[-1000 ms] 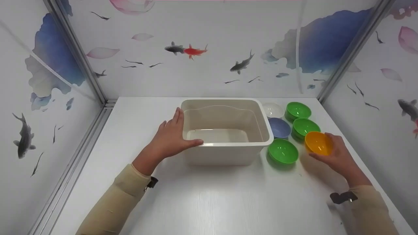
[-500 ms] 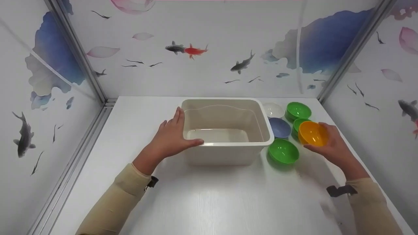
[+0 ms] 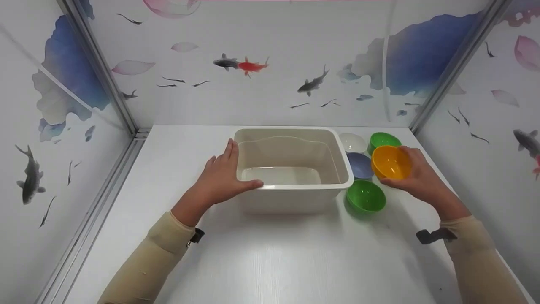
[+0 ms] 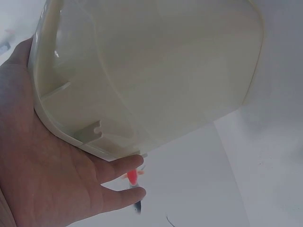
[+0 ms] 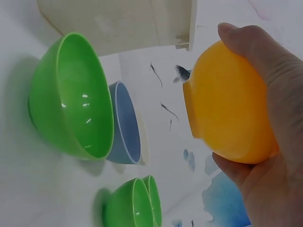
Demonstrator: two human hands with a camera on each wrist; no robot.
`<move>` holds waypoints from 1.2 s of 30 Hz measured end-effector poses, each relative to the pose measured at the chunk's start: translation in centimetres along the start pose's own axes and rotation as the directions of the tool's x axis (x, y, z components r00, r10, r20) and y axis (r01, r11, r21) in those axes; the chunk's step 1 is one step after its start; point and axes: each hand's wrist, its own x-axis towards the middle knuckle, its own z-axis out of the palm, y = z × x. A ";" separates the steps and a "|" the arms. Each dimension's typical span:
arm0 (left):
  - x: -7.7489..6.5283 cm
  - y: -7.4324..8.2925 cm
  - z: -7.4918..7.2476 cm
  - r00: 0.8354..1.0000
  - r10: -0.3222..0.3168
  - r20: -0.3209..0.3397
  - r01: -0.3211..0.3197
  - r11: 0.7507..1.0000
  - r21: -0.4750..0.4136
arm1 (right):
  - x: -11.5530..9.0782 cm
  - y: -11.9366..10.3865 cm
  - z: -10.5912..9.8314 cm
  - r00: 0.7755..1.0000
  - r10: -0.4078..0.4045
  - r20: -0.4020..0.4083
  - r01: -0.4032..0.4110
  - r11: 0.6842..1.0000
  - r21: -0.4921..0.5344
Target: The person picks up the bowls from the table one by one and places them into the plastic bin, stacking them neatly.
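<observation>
An orange bowl [image 3: 390,164] is in my right hand [image 3: 417,175], gripped between thumb and fingers. In the right wrist view the orange bowl [image 5: 232,111] is held up off the table, above several other bowls. My left hand [image 3: 220,177] rests against the left side of a beige plastic bin [image 3: 291,200], its thumb lying along the front rim. From the left wrist, the palm touches the bin's rim and the visible fingers are straight. Below the held bowl, a green bowl is hidden in the head view.
To the right of the bin stand a near green bowl [image 3: 365,197], a blue bowl [image 3: 359,165], a whitish bowl [image 3: 352,143] and a far green bowl [image 3: 382,139]. Printed walls with metal corner rails enclose the white table [image 3: 270,257].
My right hand has lifted the orange bowl and carried it left and away from me, over the middle green bowl. The left hand and the bin have stayed put.
</observation>
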 end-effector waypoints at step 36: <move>0.2 -0.2 0.2 1.000 0.005 -0.020 -0.005 1.000 0.013 | 6.2 -9.0 0.8 0.977 -0.132 0.165 0.126 0.991 0.044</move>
